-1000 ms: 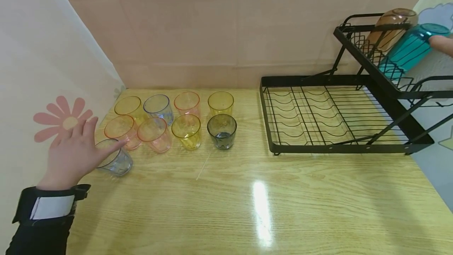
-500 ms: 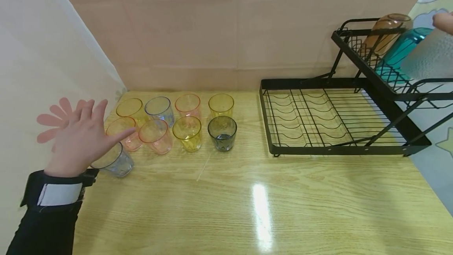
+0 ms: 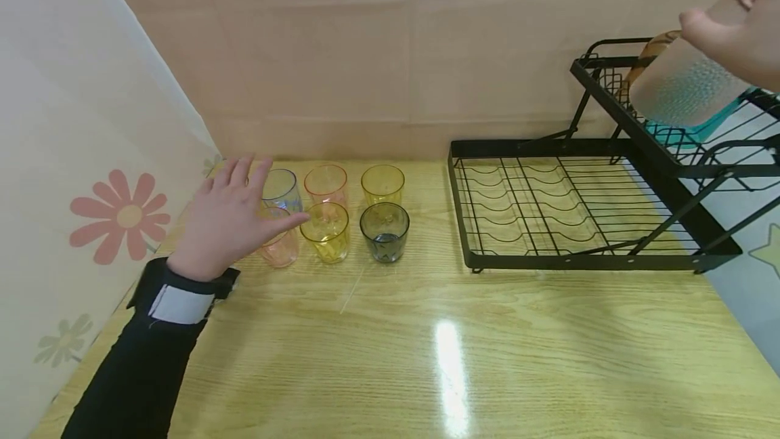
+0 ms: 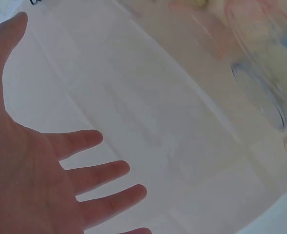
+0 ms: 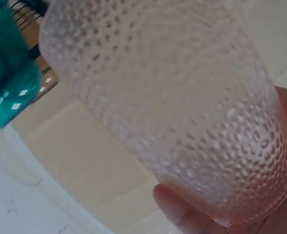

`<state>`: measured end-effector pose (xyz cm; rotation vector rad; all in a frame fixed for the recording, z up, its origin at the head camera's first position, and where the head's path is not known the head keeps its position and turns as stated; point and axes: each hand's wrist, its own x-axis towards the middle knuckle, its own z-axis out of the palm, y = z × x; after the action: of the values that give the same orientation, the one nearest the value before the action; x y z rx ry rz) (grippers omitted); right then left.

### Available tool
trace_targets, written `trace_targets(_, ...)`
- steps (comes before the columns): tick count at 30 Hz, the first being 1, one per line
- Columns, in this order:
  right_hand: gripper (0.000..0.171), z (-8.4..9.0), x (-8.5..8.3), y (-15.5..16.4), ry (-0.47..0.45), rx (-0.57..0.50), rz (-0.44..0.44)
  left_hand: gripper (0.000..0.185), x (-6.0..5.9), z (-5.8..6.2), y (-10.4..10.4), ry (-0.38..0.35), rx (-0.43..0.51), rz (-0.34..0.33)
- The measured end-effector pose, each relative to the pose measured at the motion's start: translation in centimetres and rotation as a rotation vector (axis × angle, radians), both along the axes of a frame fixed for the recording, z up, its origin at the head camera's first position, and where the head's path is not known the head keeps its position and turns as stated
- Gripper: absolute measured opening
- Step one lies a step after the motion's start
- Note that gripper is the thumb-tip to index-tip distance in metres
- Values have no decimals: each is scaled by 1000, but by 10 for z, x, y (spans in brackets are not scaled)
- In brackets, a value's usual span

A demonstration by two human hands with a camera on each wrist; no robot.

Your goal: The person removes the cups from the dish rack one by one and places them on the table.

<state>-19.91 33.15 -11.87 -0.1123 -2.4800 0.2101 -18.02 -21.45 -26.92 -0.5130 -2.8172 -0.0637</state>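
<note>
My right hand (image 3: 743, 32) grips a clear, bumpy-textured tumbler (image 3: 688, 87) near its base, tilted above the upper tier of a black dish rack (image 3: 567, 261). The right wrist view shows the tumbler's pinkish dimpled wall close up. Just behind it, a teal tumbler (image 3: 701, 131) and an amber tumbler (image 3: 647, 59) stand in the upper tier, partly hidden. With fingers spread and nothing held, my left hand (image 3: 222, 222) hovers over the left end of a group of glasses. It hides several of them and partly covers a blue-rimmed glass (image 3: 280, 185) and a pink glass (image 3: 280, 249).
To the hand's right stand another pink glass (image 3: 326, 181), two yellow glasses, one at the back (image 3: 382, 178) and one in front, and a grey glass (image 3: 385, 232). The rack's lower wire tier fills the right back of the wooden table (image 3: 365, 358). A draped wall backs everything.
The right hand has brought the clear tumbler leftward and up, so it now overlaps the teal and amber tumblers. The left hand has moved right over the glasses.
</note>
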Motion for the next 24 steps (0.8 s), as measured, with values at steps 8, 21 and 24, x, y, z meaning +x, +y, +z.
trace_targets(8,59,-8,22,-52,-140,90,98,103,-8,-15,39,2,30,-107)
trace_targets(21,38,-74,28,-110,-22,32,413,100,-14,-23,90,-7,151,-262)
trace_targets(24,36,-93,23,-116,7,-96,463,98,-15,-25,103,-57,207,-280)
